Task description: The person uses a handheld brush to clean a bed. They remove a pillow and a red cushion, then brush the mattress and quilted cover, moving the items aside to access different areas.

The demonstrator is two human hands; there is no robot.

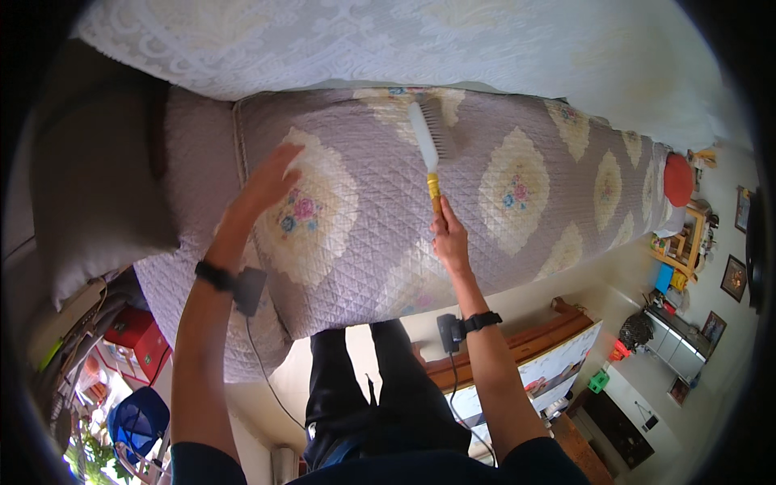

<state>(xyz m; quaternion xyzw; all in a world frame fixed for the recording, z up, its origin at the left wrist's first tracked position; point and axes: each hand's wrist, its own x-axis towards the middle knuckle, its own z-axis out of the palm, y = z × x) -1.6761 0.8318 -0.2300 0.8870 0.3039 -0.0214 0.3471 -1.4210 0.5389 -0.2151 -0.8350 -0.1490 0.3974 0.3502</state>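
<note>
My right hand [450, 237] grips the wooden handle of a long bed brush [424, 139]. The brush has a white back, dark bristles and a yellow collar, and its bristles face right, over the cover. Under it spreads a quilted mauve sofa cover [388, 200] patterned with cream medallions and flowers. Empty, with its fingers partly apart, my left hand [267, 182] is over the medallion at the left, near the seam by the armrest. Whether it touches the cloth I cannot tell. Both wrists wear black straps with small boxes and cables.
White lace cloth [394, 42] covers the backrest along the far side. A grey cushion [97, 182] leans at the left end, and a red round cushion [678, 180] sits at the far right end. Behind my legs stands a wooden table [515, 348]. A blue cap [139, 424] is at lower left.
</note>
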